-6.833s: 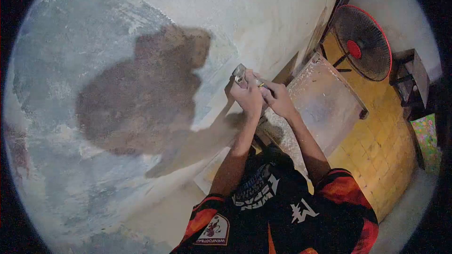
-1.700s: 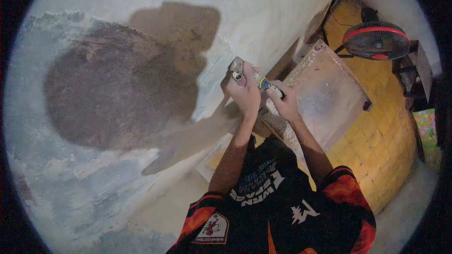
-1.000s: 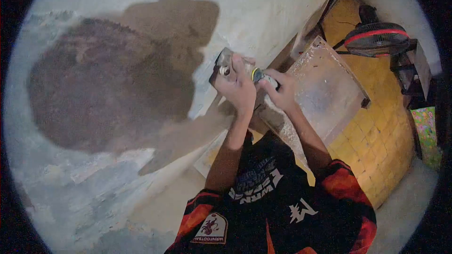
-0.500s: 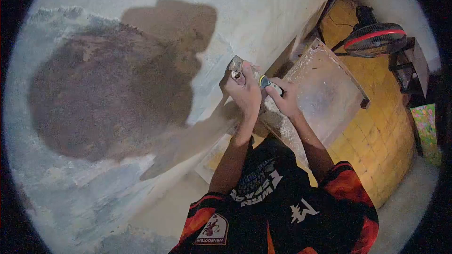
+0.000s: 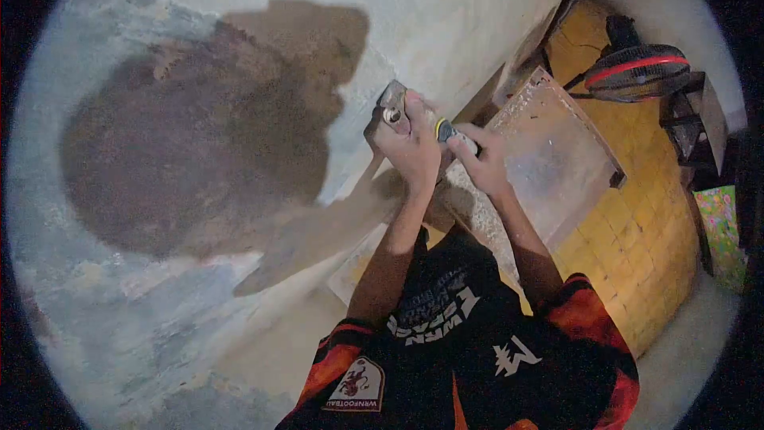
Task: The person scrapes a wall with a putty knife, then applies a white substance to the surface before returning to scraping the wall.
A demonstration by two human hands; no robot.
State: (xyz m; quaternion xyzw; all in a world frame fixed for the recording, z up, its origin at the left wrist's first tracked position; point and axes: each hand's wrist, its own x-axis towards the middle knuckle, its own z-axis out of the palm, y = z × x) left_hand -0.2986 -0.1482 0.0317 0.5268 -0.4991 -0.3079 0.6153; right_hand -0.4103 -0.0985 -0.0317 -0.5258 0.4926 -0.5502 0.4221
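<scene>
My left hand (image 5: 414, 147) is closed round a grey metal tool (image 5: 392, 99) with a round hole in it, close to the wall (image 5: 350, 167). My right hand (image 5: 484, 161) grips the dark handle (image 5: 458, 137) of a second tool with a yellow band. Its far end meets my left hand, and what lies between the two is partly hidden by the fingers. The wall behind has blue-grey patches and carries the large shadow of my head and arms.
Below my hands stands a dusty, whitish table or board (image 5: 549, 151). A black fan with a red band (image 5: 637, 72) stands at the upper right beside a dark shelf (image 5: 704, 119). The floor has yellow tiles (image 5: 629, 247). A floral cloth (image 5: 720, 227) hangs at the far right.
My left hand and the metal tool have shifted slightly up and left. The view has tilted a little, so the fan and the shirt sit slightly differently.
</scene>
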